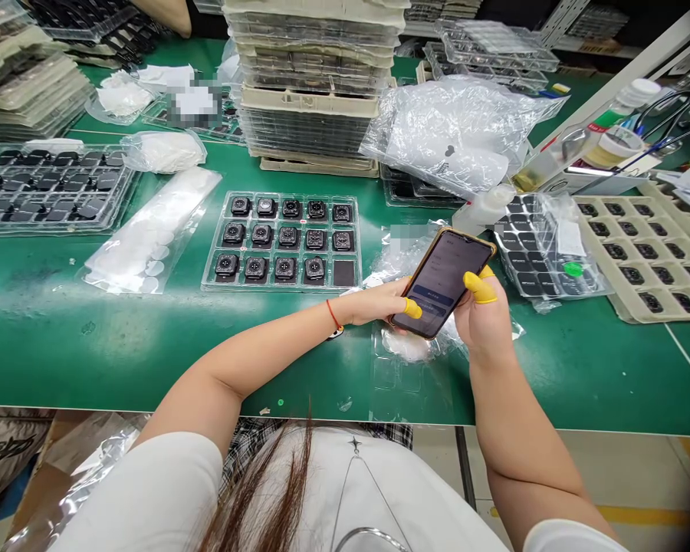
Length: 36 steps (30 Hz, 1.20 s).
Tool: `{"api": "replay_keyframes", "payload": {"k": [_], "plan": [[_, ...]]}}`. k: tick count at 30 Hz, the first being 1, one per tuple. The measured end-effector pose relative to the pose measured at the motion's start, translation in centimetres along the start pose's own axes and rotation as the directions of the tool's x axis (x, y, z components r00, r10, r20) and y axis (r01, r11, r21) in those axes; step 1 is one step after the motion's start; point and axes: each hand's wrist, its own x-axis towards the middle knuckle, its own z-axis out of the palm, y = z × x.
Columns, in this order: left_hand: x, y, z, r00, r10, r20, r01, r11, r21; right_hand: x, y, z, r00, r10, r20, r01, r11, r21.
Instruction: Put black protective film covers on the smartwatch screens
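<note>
A smartphone [437,280] in a gold-edged case is tilted above the green table, its screen lit. My left hand [386,301] grips its lower left edge, and my right hand [486,314] holds the right side. Yellow covers sit on both thumbs; the left thumb lies over the lower screen. Left of the hands, a clear tray [281,280] bears several black watch-like parts in rows, with a flat dark square in its front right compartment. Crumpled clear plastic [402,257] lies under and behind the phone.
Tall stacked trays [316,84] stand at the back. Clear bags [454,126], a tilted bottle [598,126] and scissors [672,115] are at the back right. A beige tray [632,299] lies right, a tray of black pieces [115,207] left. White round stickers [149,238] lie between trays.
</note>
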Motion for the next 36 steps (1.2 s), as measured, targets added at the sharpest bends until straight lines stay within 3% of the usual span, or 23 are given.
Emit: {"api": "replay_keyframes", "payload": {"k": [11,16,19,24,36], "plan": [[-0.2,0.7,-0.1,0.997,0.003,-0.072,-0.007,0.999,-0.047,-0.4,-0.9,0.3,0.981,0.048,0.189,-0.05,0.999,0.004],[0.0,0.6,-0.3,0.988,0.056,-0.144,-0.072,0.992,-0.106,-0.6,-1.1,0.7,0.962,0.119,0.247,-0.121,0.993,-0.008],[0.2,0.5,-0.4,0.979,0.08,-0.19,-0.101,0.989,-0.104,-0.8,-0.8,0.8,0.96,0.138,0.244,-0.134,0.99,-0.031],[0.5,0.5,-0.4,0.963,0.034,-0.267,-0.048,0.998,-0.046,-0.8,-0.6,0.9,0.965,0.153,0.213,-0.147,0.988,-0.043],[0.5,1.0,0.0,0.971,-0.025,-0.236,-0.012,0.988,-0.151,-0.6,-0.2,1.2,0.98,0.138,0.144,-0.137,0.99,-0.014]]}}
